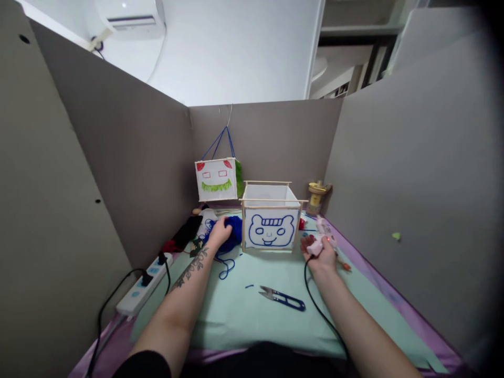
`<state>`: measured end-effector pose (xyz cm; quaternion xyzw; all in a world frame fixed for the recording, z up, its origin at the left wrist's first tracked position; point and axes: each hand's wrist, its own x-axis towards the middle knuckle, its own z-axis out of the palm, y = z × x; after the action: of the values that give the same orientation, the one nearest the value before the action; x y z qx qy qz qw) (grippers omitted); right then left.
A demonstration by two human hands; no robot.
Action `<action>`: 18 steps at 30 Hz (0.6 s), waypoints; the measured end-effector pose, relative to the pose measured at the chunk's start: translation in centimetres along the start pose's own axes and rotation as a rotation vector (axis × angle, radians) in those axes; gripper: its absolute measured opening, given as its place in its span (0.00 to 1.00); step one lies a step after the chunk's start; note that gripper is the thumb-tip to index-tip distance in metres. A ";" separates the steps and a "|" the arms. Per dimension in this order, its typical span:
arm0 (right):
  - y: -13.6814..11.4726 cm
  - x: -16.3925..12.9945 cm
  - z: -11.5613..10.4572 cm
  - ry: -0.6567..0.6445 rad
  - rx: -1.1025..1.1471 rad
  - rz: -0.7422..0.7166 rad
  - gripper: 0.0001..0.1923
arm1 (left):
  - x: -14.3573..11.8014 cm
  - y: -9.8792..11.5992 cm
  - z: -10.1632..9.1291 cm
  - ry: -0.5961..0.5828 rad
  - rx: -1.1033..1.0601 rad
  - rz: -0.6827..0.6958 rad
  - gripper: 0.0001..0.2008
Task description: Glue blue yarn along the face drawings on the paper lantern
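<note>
At the back left of the table, my left hand (221, 231) is closed on blue yarn (234, 234), a loose strand of which trails forward. My right hand (323, 257) grips a pale pink glue gun (315, 247) with a small red light and a black cord. Between the hands stands a white box lantern (271, 228), framed in thin wooden sticks, with a blue bear face drawn on its front. Blue-handled thread snips (282, 298) lie in front of it, blades to the left. A short bit of blue yarn (249, 286) lies beside the blades.
A second lantern (216, 181) with a red and green face hangs by blue cords at the back. Left sits a power strip (144, 286) with plugged-in cords. A yellow item in a jar (315, 198) stands back right. Grey partitions (260, 136) enclose the table.
</note>
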<state>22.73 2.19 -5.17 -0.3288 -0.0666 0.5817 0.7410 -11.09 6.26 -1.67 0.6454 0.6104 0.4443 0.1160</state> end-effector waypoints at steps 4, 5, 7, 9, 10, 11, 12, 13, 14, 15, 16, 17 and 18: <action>0.1 0.0 0.1 -0.007 0.013 -0.008 0.10 | 1.7 -1.3 -4.3 0.432 0.225 -0.265 0.18; 0.0 -0.1 0.1 -0.008 0.015 -0.008 0.10 | 2.0 -1.9 -5.2 0.474 0.315 -0.365 0.18; 0.0 -0.3 0.3 -0.013 0.013 -0.005 0.09 | 2.4 -3.3 -6.5 0.397 0.423 -0.579 0.22; -0.1 -0.6 0.5 -0.022 0.013 -0.003 0.09 | 2.7 -4.6 -7.1 0.259 0.437 -0.720 0.25; -0.1 -0.8 0.6 -0.020 0.016 -0.002 0.09 | 2.9 -5.1 -7.3 0.218 0.432 -0.759 0.26; -0.1 -1.0 0.7 -0.014 0.021 -0.003 0.08 | 3.1 -5.5 -7.4 0.196 0.432 -0.774 0.27; -0.2 -1.2 0.9 -0.003 0.027 -0.005 0.08 | 3.3 -5.7 -7.5 0.179 0.433 -0.778 0.27; -0.2 -1.4 1.0 0.011 0.032 -0.009 0.08 | 3.5 -5.7 -7.5 0.165 0.438 -0.771 0.27; -0.2 -1.5 1.1 0.024 0.035 -0.015 0.07 | 3.7 -5.7 -7.6 0.148 0.443 -0.764 0.27; -0.2 -1.7 1.2 0.029 0.035 -0.019 0.07 | 4.0 -5.6 -7.7 0.131 0.447 -0.770 0.27; -0.3 -1.8 1.3 0.027 0.036 -0.024 0.06 | 4.2 -5.5 -7.7 0.119 0.440 -0.777 0.27; -0.3 -1.9 1.3 0.021 0.035 -0.027 0.06 | 4.4 -5.4 -7.8 0.103 0.398 -0.743 0.26; -0.3 -2.0 1.3 0.015 0.036 -0.032 0.06 | 4.5 -5.3 -7.8 0.085 0.338 -0.676 0.25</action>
<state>21.73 0.93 -3.40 -0.3189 -0.0559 0.5683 0.7564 -20.97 8.43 1.17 0.3986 0.8578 0.3004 0.1227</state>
